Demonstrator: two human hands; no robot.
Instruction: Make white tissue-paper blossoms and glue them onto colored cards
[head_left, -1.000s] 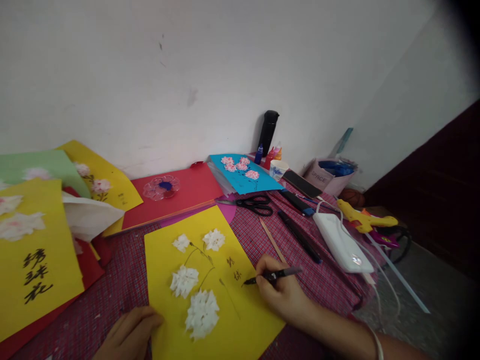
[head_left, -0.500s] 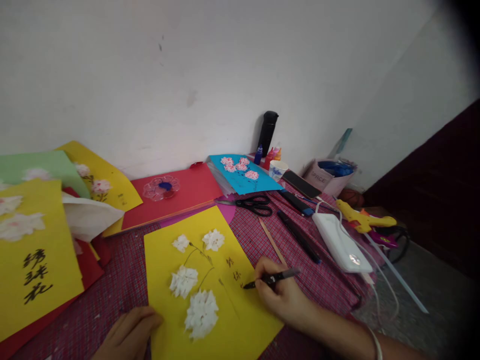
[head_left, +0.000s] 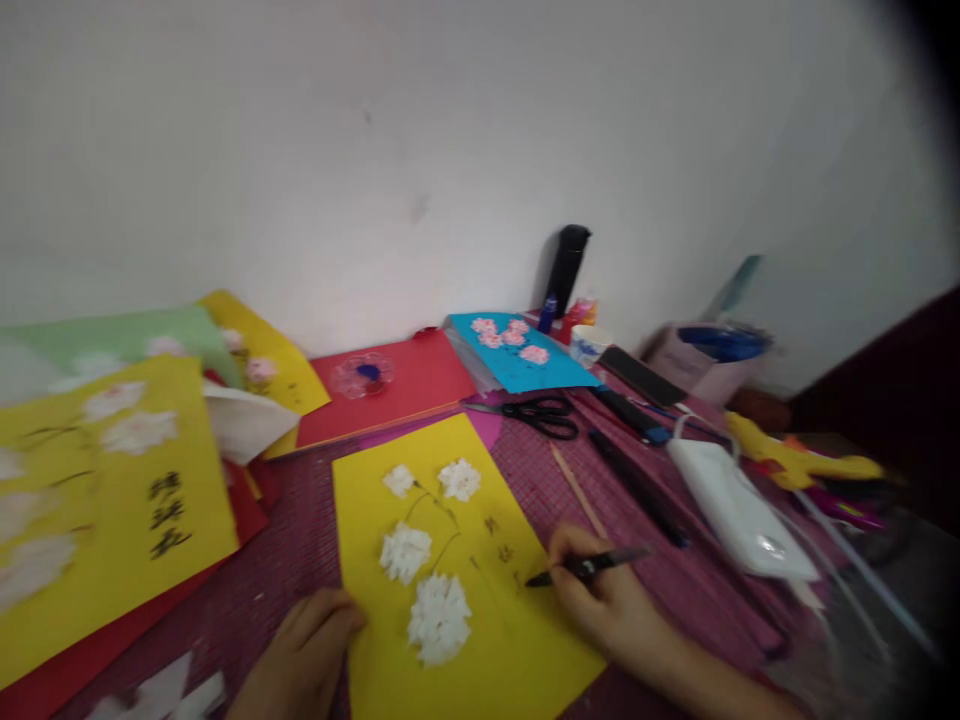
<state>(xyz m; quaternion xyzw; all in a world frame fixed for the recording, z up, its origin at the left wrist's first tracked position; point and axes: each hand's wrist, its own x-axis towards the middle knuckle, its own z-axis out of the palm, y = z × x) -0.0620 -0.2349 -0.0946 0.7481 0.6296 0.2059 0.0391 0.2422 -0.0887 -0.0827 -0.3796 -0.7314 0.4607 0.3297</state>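
Note:
A yellow sheet (head_left: 375, 640) lies on the cloth-covered table, with white paper flowers (head_left: 439, 618), thin drawn stems and a few dark written characters (head_left: 498, 538) on it. My right hand (head_left: 600, 590) holds a black pen (head_left: 589, 566), its tip at or just above the sheet, right of the characters. At the sheet's left edge rests my left hand (head_left: 307, 645), fingers curled together, the fingertips touching the paper. Whether anything is under those fingers is hidden. Blur softens the whole view.
Left: another yellow sheet (head_left: 187, 440) with black characters. Behind: red sheet (head_left: 420, 375), clear dish (head_left: 364, 375), blue sheet (head_left: 517, 365), black scissors (head_left: 540, 412), paper cup (head_left: 591, 343), black bottle (head_left: 568, 270). Right: white power bank (head_left: 739, 510), yellow glue gun (head_left: 802, 460).
The view has turned left, so everything appears further right, and white paper pieces show at the bottom left. My right hand still holds the pen; my left hand stays at the sheet's edge.

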